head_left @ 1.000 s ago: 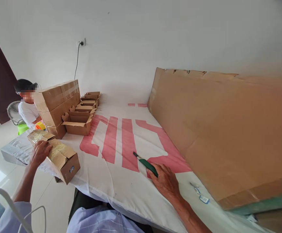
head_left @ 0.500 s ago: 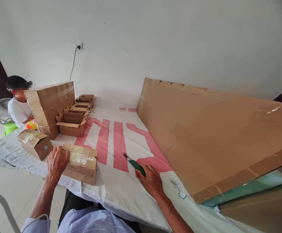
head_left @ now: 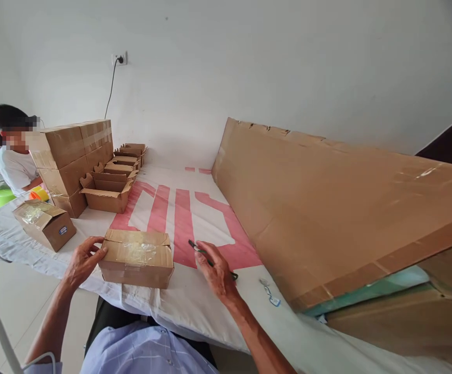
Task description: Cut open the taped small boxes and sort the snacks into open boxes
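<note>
1. Touching the left end of one taped carton (head_left: 138, 259) is my left hand (head_left: 83, 261); its thumb and fingers are bent and slightly parted, and whether they pinch the board I cannot tell. The carton is an oblong of matt brown cardboard, its top seam under crinkled, shiny tape; it lies before me, near the cloth's front edge.

2. One slim cutter (head_left: 194, 245), dark-tipped and green-handled, is enclosed in my right hand (head_left: 217, 272), thumb and fingers closed around it. A strip of cloth separates this hand from the carton's right end.

3. White cloth (head_left: 187, 311), wrinkled and printed with red block strokes, hangs over the front edge. Room ahead of my right hand is bounded on the right by one large cardboard panel (head_left: 327, 218). One small blue-edged tag (head_left: 275, 301) lies near the panel's lower edge.

4. A second taped carton (head_left: 44, 223), one label on its end, sits left of my left hand, a gap between.

5. Farther: one orange-and-yellow roll (head_left: 39, 194); a stack of closed cartons (head_left: 64, 156), three tiers at its near end; open cartons (head_left: 105, 200) with raised flaps, at least three, overlap hiding the exact count.

6. Farthest: one person in a white shirt (head_left: 13, 169); a smooth pale wall (head_left: 249, 62) with one socket (head_left: 119, 58).
</note>
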A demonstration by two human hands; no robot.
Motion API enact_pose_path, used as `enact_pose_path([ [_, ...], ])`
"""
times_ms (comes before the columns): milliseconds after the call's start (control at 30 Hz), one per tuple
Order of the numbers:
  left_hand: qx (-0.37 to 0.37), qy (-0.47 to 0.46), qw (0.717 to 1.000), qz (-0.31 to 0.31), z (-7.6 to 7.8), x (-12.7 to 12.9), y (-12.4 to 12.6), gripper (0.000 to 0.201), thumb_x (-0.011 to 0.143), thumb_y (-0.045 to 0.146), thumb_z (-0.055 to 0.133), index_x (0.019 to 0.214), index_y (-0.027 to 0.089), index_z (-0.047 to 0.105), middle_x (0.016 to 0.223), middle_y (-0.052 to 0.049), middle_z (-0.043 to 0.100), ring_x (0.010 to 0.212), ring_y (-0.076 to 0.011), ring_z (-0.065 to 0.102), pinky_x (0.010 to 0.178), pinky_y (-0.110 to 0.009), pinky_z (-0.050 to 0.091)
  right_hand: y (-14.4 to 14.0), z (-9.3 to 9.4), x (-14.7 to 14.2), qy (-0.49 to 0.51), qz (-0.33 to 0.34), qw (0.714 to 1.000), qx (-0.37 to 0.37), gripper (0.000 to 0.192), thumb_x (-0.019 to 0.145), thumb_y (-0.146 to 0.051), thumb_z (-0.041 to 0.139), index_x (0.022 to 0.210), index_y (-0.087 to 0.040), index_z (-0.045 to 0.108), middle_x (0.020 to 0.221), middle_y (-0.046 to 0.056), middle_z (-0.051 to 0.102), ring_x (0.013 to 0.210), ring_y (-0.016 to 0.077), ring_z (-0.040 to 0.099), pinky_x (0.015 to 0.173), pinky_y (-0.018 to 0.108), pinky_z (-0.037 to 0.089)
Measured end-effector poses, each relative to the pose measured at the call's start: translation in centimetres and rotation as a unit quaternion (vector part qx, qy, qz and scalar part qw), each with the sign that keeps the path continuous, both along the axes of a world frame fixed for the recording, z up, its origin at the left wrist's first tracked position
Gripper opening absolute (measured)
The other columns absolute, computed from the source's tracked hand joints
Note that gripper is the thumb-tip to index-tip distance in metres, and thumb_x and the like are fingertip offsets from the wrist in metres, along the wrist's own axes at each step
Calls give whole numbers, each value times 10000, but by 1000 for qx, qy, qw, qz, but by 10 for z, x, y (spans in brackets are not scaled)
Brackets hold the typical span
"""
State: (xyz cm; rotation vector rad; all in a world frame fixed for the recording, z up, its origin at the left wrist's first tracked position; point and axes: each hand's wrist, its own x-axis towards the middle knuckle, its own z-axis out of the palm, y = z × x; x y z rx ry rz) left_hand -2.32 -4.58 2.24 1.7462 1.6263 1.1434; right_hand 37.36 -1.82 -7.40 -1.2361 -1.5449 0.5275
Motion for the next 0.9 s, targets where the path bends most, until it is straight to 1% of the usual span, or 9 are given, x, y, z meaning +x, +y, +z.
enact_pose_path([
  [67,-6,-18,1000,-20,-1,0,2,480,862,615,674,1107,221,795,981,-69,783,809,-226,705,686,-308,561,-11,23,-32,58,111,991,-42,548,1033,-631,519,1399,-245,649,1425,146,685,1298,325,659,1059,465,568],
  [100,-6,-27,999,-32,-2,-1,3,470,877,609,661,1107,223,798,1062,-82,781,875,-237,715,726,-314,575,-14,31,-45,69,135,987,-48,549,1024,-626,547,1417,-255,639,1456,136,668,1321,319,647,1062,444,569],
  [167,-10,-45,997,-58,-3,-4,6,440,902,589,631,1091,231,807,1189,-95,759,982,-254,717,782,-325,595,-15,43,-65,77,147,985,-55,555,1014,-624,567,1422,-253,626,1479,130,651,1319,310,646,1049,418,577],
  [267,-29,-69,994,-78,-4,-7,10,407,873,572,648,1028,238,822,1192,-95,754,994,-263,717,793,-341,614,-4,49,-74,79,143,984,-69,561,1017,-634,533,1405,-239,623,1440,126,677,1264,297,670,1038,413,580],
  [467,-36,-108,993,-35,-11,1,17,394,810,545,709,965,200,815,1105,-108,793,1001,-284,728,832,-367,602,14,48,-67,80,168,980,-67,569,1022,-640,528,1415,-242,635,1409,118,705,1306,309,648,1087,444,556],
  [567,-9,-106,994,-12,-16,4,20,337,766,507,731,892,204,805,1050,-99,789,1015,-290,724,869,-381,594,11,31,-48,43,135,989,-37,524,1052,-604,496,1415,-255,641,1433,123,688,1326,307,640,1113,465,538],
  [667,8,-97,995,-5,-17,4,21,314,737,499,762,879,224,812,1103,-91,778,1090,-304,715,961,-408,585,8,-1,-7,-69,9,997,28,473,1051,-563,484,1294,-216,695,1353,168,700,1294,337,627,1139,526,495],
  [767,4,-103,995,-16,-12,8,17,344,765,525,774,943,236,835,1277,-104,758,1245,-335,678,1095,-447,537,7,-35,39,-203,-108,973,29,404,1022,-504,498,1178,-198,710,1224,192,713,1184,364,623,1048,544,513],
  [900,-14,-131,990,-48,-4,16,12,472,818,589,760,1116,232,841,1453,-130,702,1394,-390,604,1141,-483,514,5,-67,68,-293,-151,944,-18,277,1007,-400,500,1092,-215,687,1045,146,708,1033,334,638,890,462,521],
])
